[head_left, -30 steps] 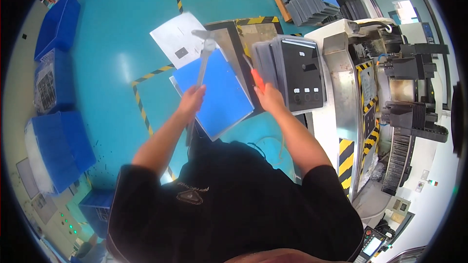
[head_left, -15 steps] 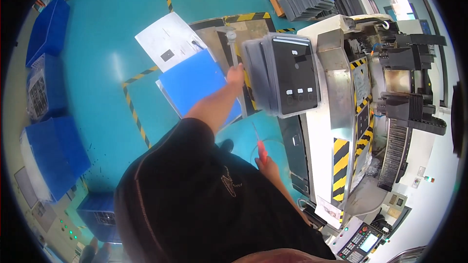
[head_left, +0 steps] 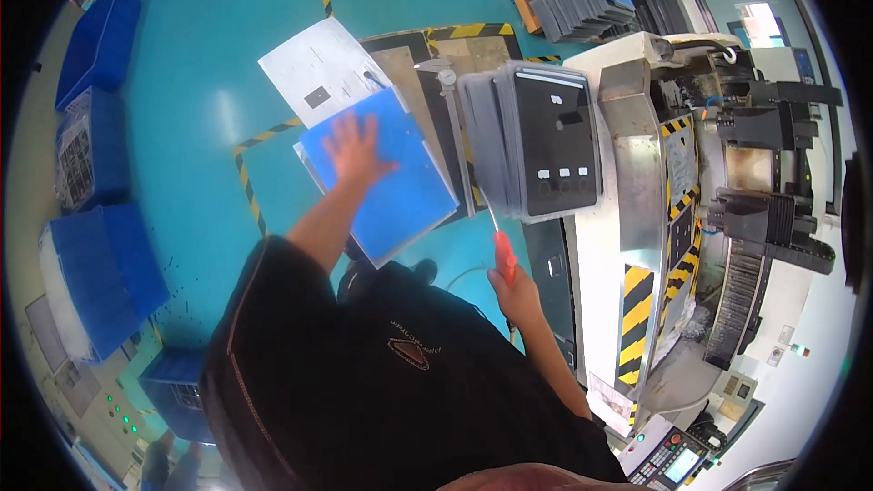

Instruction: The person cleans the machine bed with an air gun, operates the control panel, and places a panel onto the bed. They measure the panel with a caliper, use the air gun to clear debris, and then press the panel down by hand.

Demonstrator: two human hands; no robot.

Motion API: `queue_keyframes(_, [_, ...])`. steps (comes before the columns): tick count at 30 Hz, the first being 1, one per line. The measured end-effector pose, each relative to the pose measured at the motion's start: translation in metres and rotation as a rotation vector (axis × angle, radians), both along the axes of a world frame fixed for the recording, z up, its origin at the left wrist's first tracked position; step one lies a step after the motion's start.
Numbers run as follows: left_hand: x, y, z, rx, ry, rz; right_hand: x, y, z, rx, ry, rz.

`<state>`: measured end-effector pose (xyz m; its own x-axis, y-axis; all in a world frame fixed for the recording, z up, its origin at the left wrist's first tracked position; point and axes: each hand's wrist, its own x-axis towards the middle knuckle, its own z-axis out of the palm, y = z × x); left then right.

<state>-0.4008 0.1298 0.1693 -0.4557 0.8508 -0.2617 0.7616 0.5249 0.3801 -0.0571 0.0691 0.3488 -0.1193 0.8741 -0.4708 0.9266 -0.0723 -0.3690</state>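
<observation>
Over on the left, blue bins (head_left: 95, 45) line the teal floor, well apart from the action. Moving in, the left hand (head_left: 356, 150) lies flat and spread, fingers released, pressing on the blue folder (head_left: 396, 184), which sits on the small table with a white sheet (head_left: 320, 68) poking out beyond its far edge. A caliper (head_left: 447, 82) rests just beside the folder's right side.

Risk here, as I read it: the folder overhangs the near edge of the table, so a push from that open palm could slide it, and the sheet with it, onto the floor, or nudge the caliper along.

Further right, the right hand (head_left: 511, 284) is clenched around a red-handled screwdriver (head_left: 498, 238), shaft pointing up toward the grey control box (head_left: 538, 141). The tip is close under the box; a careless lift could scrape or jab its casing. Beyond that stands the white machine (head_left: 727, 182) with yellow-black stripes.

Against half a second ago: the left hand has moved left from the folder's edge by the box onto the folder's middle. The right hand has come up from low by the body, bringing the screwdriver nearer the box. A second ago both hands were up at the folder.
</observation>
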Motion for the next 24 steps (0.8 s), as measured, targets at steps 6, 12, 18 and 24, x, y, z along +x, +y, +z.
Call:
queue_keyframes(6, [-0.070, -0.100, -0.122, 0.188, -0.608, 1.022, -0.071, 0.055, -0.020, -0.276, 0.320, -0.023])
queue_keyframes(12, [-0.084, -0.165, -0.099, 0.490, -1.289, 0.894, -0.177, 0.157, -0.097, -0.325, 0.543, -0.145])
queue_keyframes(18, [-0.144, -0.324, -0.015, 0.953, -1.220, 1.002, -0.267, 0.235, -0.169, -0.303, 0.481, -0.016])
queue_keyframes(24, [-0.181, -0.466, 0.054, 1.161, -0.893, 1.168, -0.305, 0.179, -0.158, -0.393, 0.409, 0.466])
